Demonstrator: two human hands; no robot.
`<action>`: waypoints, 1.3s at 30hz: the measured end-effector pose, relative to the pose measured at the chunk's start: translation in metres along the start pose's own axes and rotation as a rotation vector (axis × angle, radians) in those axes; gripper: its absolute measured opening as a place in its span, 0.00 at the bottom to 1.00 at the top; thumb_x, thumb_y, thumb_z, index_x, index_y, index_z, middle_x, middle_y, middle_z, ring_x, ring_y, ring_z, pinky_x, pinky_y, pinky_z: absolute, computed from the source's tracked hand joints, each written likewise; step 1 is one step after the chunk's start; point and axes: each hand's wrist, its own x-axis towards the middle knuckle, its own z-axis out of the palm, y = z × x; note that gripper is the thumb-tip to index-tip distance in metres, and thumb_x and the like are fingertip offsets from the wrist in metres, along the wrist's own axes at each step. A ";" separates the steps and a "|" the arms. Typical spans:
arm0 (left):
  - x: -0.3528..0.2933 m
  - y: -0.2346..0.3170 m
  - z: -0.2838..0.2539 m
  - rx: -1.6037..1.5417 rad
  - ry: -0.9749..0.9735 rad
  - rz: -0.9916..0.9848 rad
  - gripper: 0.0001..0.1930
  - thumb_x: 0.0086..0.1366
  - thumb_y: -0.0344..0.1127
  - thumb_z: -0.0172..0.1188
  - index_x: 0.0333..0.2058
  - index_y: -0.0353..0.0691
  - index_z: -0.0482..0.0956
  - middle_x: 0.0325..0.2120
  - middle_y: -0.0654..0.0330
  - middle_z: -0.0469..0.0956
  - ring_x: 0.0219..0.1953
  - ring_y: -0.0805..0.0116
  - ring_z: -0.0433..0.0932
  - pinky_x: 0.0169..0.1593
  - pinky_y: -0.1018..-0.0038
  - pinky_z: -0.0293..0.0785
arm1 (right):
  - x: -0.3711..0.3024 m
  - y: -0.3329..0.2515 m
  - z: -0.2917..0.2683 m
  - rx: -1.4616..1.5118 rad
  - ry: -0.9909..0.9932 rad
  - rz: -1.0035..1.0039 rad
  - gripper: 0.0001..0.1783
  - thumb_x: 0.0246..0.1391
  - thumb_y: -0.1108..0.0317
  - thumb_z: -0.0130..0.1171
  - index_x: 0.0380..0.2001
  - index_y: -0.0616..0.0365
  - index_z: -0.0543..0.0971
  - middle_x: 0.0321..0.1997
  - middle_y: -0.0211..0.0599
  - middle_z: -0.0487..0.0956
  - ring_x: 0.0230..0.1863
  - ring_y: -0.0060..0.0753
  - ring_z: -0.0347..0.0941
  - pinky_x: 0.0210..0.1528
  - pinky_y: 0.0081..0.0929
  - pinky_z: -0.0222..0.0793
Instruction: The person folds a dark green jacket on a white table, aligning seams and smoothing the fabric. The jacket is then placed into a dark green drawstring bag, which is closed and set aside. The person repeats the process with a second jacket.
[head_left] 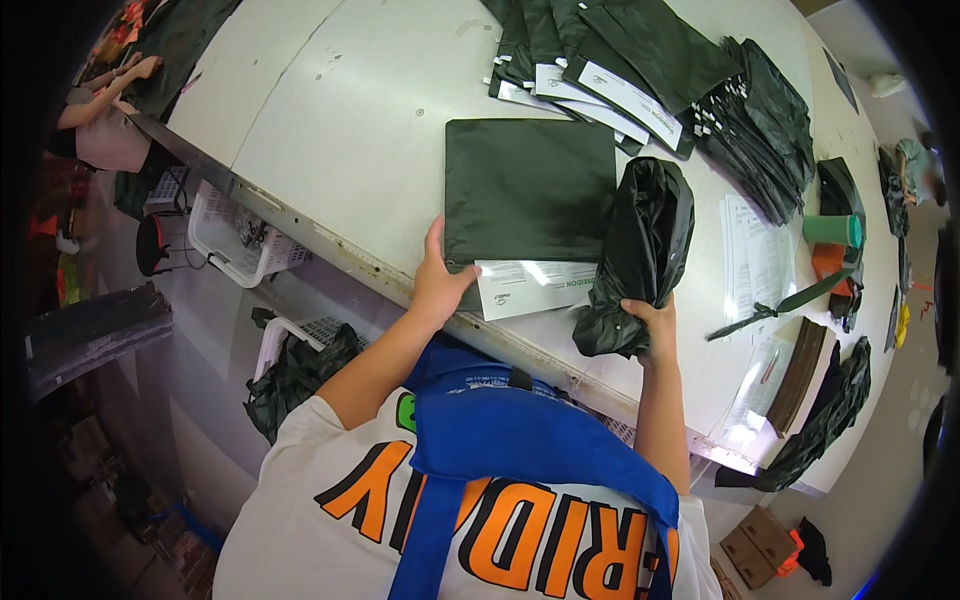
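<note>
A flat dark green fabric pouch [530,190] lies on the white table in front of me. A white printed card [535,290] shows below its lower edge. My left hand [442,280] holds the pouch's lower left corner, its thumb at the lower edge and its forefinger along the left side. To the right, my right hand [652,322] is closed round the lower part of a folded, crumpled bundle of dark green fabric [648,225]. This bundle overlaps the right side of the pouch and card. Some of the fingers of both hands are hidden.
More dark pouches with white cards [630,100] and a fabric pile [755,130] lie at the far side. Papers [755,255], a green tape roll [832,231] and a strap [780,308] are at right. White baskets [225,235] stand below the table's left edge; another person [105,120] works far left.
</note>
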 end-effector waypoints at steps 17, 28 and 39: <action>-0.010 -0.022 0.003 -0.133 -0.016 -0.174 0.47 0.50 0.19 0.64 0.65 0.39 0.45 0.58 0.49 0.62 0.57 0.60 0.66 0.60 0.71 0.63 | -0.013 0.038 -0.055 0.551 -0.197 0.076 0.22 0.42 0.67 0.57 0.40 0.73 0.77 0.43 0.50 0.80 0.43 0.46 0.77 0.51 0.37 0.72; -0.033 -0.004 0.003 0.327 -0.096 0.011 0.48 0.51 0.29 0.65 0.67 0.50 0.44 0.56 0.44 0.62 0.57 0.48 0.65 0.59 0.59 0.63 | 0.006 0.043 -0.045 0.549 -0.152 -0.039 0.18 0.47 0.66 0.57 0.38 0.70 0.78 0.41 0.47 0.80 0.43 0.45 0.77 0.50 0.38 0.72; -0.058 -0.020 -0.005 0.991 -0.347 0.648 0.23 0.55 0.40 0.63 0.52 0.56 0.75 0.63 0.52 0.56 0.65 0.41 0.51 0.64 0.47 0.53 | 0.024 0.050 -0.045 0.577 -0.181 0.032 0.29 0.43 0.70 0.55 0.52 0.69 0.70 0.49 0.47 0.77 0.49 0.44 0.75 0.54 0.36 0.70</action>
